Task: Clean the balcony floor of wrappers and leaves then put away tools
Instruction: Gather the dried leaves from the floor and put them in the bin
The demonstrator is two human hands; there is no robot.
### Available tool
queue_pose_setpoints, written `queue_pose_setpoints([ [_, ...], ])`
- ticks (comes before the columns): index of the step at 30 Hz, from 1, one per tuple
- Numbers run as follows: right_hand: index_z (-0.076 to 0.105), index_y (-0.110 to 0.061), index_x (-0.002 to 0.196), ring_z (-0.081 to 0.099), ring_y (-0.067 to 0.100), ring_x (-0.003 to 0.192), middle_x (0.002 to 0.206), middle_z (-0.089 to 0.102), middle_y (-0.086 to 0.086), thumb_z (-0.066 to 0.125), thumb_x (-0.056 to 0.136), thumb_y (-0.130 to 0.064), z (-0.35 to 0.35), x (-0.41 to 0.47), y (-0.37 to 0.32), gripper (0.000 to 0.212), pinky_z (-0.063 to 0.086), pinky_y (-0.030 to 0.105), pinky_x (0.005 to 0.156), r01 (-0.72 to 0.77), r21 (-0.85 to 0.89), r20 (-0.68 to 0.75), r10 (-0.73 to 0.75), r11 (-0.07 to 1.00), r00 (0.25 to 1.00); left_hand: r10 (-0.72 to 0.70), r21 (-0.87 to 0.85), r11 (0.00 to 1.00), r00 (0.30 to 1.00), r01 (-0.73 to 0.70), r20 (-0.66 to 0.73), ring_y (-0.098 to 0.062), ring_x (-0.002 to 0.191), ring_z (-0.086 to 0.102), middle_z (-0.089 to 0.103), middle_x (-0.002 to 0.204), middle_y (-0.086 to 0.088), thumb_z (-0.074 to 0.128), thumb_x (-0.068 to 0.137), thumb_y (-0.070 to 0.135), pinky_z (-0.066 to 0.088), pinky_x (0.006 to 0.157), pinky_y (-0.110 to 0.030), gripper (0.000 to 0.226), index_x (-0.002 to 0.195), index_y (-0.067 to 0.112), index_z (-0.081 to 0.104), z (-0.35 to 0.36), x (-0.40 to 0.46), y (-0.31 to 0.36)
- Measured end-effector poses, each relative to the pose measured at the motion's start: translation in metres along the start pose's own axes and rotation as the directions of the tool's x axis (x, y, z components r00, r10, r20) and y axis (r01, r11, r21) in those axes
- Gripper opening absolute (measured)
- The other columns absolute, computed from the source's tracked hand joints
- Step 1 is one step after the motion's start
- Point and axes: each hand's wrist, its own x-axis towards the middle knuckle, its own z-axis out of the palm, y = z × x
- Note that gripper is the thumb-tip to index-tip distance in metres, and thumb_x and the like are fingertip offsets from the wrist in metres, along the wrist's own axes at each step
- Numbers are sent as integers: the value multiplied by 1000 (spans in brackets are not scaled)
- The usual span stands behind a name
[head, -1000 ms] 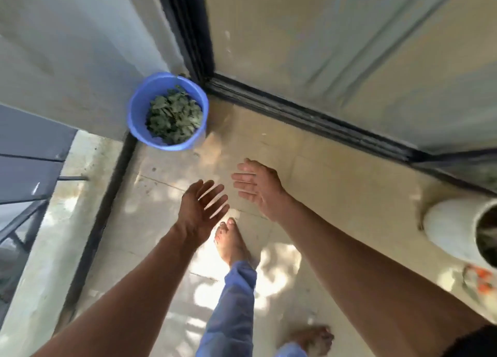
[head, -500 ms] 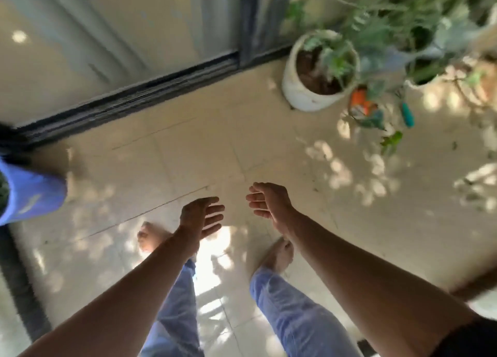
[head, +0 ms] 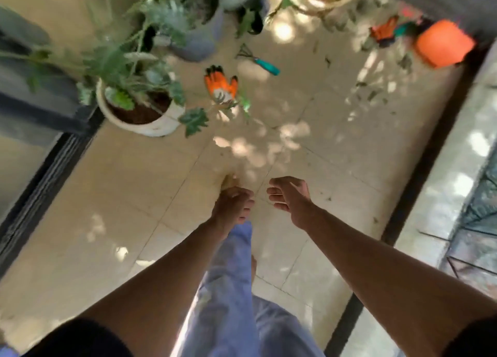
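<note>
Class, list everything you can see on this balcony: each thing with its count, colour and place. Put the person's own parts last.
Glove: one, orange, floor beside white pot.
Second glove: one, orange, far right, blurred.
Hand rake: one, teal handle, floor beyond glove.
Orange container: one, far right corner.
White pot: one, holds a plant, left.
Other pots: several, far edge, blurred.
Leaves: scattered, green, right floor.
Left hand: empty, fingers loosely curled.
Right hand: empty, fingers relaxed.
</note>
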Motion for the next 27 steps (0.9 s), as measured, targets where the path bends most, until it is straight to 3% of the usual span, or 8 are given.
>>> queue_pose_setpoints([
  [2,69,-13,89,59,21,67,77,68,8,68,95,-16,-22,19,-17,7,43,26,62,14,50,-25,-13,999,1000,18,51,999,1000,-18,5,-23,74,58,68,85,-6,60,96,21,42,61,-27,13,96,13,71,23,20,31],
  [5,71,-12,93,62,19,69,79,70,6,68,93,-17,-52,48,-53,6,49,28,64,-16,71,-75,21,997,997,12,75,997,999,-16,50,-23,80,50,61,87,-11,57,95,17,35,56,-25,10,98,15,66,52,49,81],
  [10,72,-10,93,65,21,74,81,74,7,71,92,-18,-105,81,-114,8,49,34,69,23,25,-83,-20,999,996,-31,148,989,999,28,17,-24,83,70,78,93,-7,63,97,25,55,79,-36,13,101,17,72,81,91,154],
  [15,74,-14,95,70,16,72,88,77,7,73,90,-19,-172,122,-175,8,53,32,64,104,-104,-131,-117,989,984,-92,130,988,995,87,30,-22,72,60,71,91,-11,60,101,18,44,66,-28,9,100,14,68,120,132,227],
  [18,76,-26,88,73,24,80,83,77,-1,76,72,-42,-213,168,-197,23,60,40,75,76,-142,-190,-103,987,976,-108,156,983,994,102,30,-22,71,60,68,91,-11,58,101,15,45,69,-28,10,106,11,67,155,158,262],
  [21,73,-33,94,69,25,98,107,71,0,66,58,-60,-258,219,-209,46,59,41,88,59,-169,-251,-101,984,963,-138,182,975,989,127,50,-23,75,62,68,94,-12,61,100,16,47,72,-28,15,111,8,67,198,181,298],
  [24,75,-18,99,69,29,101,108,73,8,72,77,-34,-293,242,-252,28,57,39,88,28,-180,-253,-74,983,965,-112,191,977,991,97,69,-27,91,68,73,103,-12,61,101,20,53,87,-38,20,115,7,68,245,203,336],
  [27,75,-20,86,71,28,98,95,77,4,72,81,-23,-325,275,-281,7,57,39,87,18,-196,-274,-72,980,959,-117,158,982,991,106,61,-28,95,69,75,101,-12,60,100,21,54,92,-40,18,112,10,69,287,223,366],
])
